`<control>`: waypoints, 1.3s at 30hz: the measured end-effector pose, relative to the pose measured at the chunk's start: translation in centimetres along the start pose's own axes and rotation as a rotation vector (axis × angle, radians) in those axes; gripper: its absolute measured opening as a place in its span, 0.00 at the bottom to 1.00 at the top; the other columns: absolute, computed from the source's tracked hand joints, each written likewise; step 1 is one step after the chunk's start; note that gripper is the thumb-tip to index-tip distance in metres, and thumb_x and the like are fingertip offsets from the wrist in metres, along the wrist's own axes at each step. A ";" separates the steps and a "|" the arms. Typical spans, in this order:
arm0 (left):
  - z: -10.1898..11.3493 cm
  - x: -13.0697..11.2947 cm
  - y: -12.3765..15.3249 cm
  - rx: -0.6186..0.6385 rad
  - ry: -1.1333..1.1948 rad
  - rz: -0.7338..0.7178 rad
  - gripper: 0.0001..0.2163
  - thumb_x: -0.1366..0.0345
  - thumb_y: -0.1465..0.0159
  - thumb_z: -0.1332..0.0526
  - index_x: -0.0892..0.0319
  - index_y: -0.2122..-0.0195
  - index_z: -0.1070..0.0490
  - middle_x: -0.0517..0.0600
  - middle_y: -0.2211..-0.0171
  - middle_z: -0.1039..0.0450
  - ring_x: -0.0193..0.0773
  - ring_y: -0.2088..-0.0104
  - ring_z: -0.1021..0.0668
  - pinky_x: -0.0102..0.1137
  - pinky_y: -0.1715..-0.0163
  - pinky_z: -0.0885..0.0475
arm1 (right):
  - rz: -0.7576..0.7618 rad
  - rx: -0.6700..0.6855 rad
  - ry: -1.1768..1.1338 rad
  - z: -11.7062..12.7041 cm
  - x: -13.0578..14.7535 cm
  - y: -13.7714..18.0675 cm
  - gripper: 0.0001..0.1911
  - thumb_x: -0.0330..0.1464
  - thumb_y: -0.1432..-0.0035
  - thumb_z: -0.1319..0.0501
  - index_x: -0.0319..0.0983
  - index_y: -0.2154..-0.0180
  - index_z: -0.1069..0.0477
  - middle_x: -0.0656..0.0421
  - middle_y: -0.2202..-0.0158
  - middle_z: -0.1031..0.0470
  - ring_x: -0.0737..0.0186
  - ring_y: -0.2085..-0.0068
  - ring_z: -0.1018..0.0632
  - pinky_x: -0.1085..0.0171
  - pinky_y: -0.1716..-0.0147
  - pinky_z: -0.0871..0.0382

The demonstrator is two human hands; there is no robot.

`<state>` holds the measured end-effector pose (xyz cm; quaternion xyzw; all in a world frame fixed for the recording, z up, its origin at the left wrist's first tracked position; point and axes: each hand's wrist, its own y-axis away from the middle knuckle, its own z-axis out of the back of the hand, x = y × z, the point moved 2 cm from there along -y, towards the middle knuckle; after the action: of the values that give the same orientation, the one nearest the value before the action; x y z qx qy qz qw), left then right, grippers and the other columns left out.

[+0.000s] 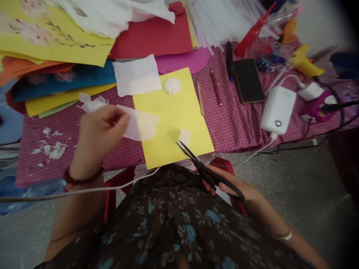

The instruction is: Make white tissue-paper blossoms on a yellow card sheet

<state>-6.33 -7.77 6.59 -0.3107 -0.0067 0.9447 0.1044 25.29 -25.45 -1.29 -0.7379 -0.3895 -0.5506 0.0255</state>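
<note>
My left hand (102, 132) is slightly blurred, its thumb and fingers drawn together in a pinch. A thin white tissue piece (144, 125) extends from behind these fingertips onto a yellow paper sheet (165, 149); I cannot tell whether they grip it. Black-handled scissors (209, 173) are in my right hand (230, 185), blades slightly apart and pointing over the sheet's near edge. Just beyond the tips is a small white tissue piece (185, 137). Farther up the sheet sits a crumpled white tissue flower (172, 86). Another tissue square (137, 76) overlaps the sheet's upper left corner.
White scraps (56, 149) litter the checked cloth (117, 157) at left. Coloured papers (157, 37) are stacked at the back. Two pencils (215, 87), a phone (249, 80) and a white power bank (279, 108) lie at right. A white cable (117, 186) crosses in front of me.
</note>
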 end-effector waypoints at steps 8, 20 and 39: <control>-8.7 -4.3 4.5 0.313 0.244 -0.064 0.07 0.59 0.34 0.42 0.56 0.63 0.33 0.48 0.69 0.27 0.38 0.69 0.25 0.32 0.68 0.32 | -0.040 0.026 0.012 1.0 -0.5 1.2 0.38 0.56 0.40 0.41 0.34 0.41 0.40 0.57 0.63 0.32 0.66 0.66 0.29 0.65 0.68 0.34; -10.6 -7.7 -4.5 0.523 0.150 -0.415 0.09 0.68 0.44 0.39 0.58 0.61 0.27 0.53 0.56 0.27 0.48 0.53 0.26 0.40 0.50 0.34 | -0.068 0.092 0.016 0.9 -0.5 0.7 0.36 0.55 0.42 0.38 0.34 0.45 0.38 0.60 0.64 0.36 0.67 0.66 0.34 0.67 0.69 0.40; -5.0 -3.1 -3.4 0.465 0.977 0.174 0.12 0.67 0.49 0.34 0.57 0.75 0.39 0.42 0.78 0.35 0.31 0.76 0.27 0.28 0.73 0.30 | 0.151 0.022 0.054 0.3 2.2 -0.5 0.40 0.53 0.40 0.40 0.39 0.36 0.46 0.56 0.61 0.32 0.64 0.64 0.29 0.65 0.66 0.37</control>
<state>-0.33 -5.36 4.59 -0.6813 0.2775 0.6723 0.0826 25.44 -23.74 0.16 -0.7497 -0.3381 -0.5624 0.0856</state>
